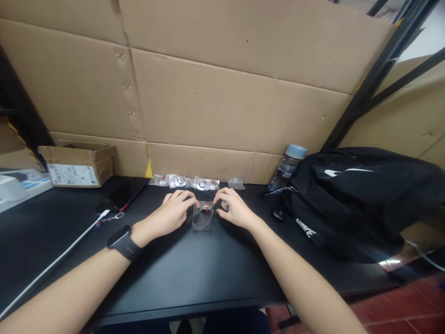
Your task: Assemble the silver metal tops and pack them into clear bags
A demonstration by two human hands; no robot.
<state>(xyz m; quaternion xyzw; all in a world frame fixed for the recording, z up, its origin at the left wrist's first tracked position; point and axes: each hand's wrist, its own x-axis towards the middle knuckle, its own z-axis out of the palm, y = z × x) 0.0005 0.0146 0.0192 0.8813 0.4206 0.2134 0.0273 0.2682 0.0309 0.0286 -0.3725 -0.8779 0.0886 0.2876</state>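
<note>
Between my hands a small clear plastic bag point(201, 221) lies on the black table, with small red and shiny parts point(207, 206) at its top end. My left hand point(175, 209) has its fingers curled, the tips pinching the bag's upper left edge. Across from it, my right hand point(235, 208) is curled around a small round metallic piece point(225, 205), seen in the gap between thumb and fingers. Its index fingertip is at the bag's upper right edge; whether it grips the film I cannot tell.
Behind my hands lie several clear packets point(205, 184) with round parts and another clear bag point(236, 183). On the right are a water bottle point(287, 167) and black backpack point(361, 199). A carton point(78, 164), phone point(116, 197) and white cable point(62, 253) are left.
</note>
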